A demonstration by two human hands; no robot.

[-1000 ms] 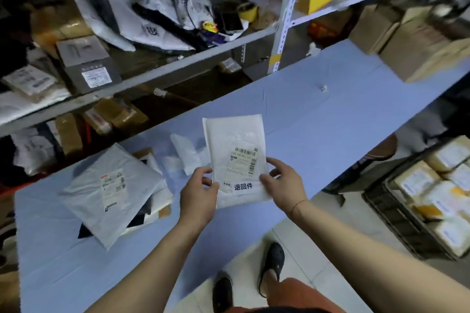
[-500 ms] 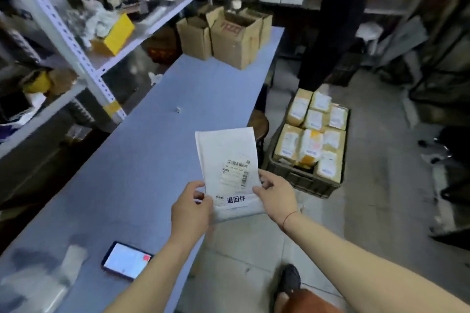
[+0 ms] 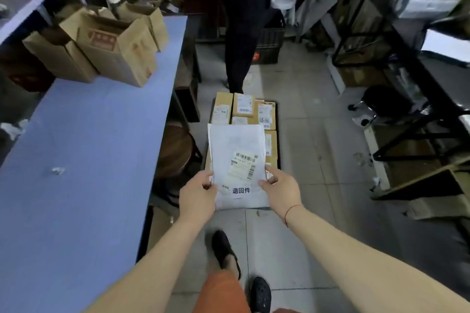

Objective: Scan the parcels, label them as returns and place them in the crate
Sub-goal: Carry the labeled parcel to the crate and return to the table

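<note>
Two hands gripping white parcel (image 3: 236, 160), crate (image 3: 277, 119) beyond, stool (image 3: 173, 150) beside

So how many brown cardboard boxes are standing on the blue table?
3: front box, one left of it, one behind to its right, all at the blue table's far end; more may be hidden.

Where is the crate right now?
In the head view the crate sits on the floor just right of the blue table, mostly hidden behind the white parcel held over it.

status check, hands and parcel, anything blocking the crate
Left hand and right hand both grip white parcel, return label on. Held above crate of boxed parcels. Nothing in the way.
</note>
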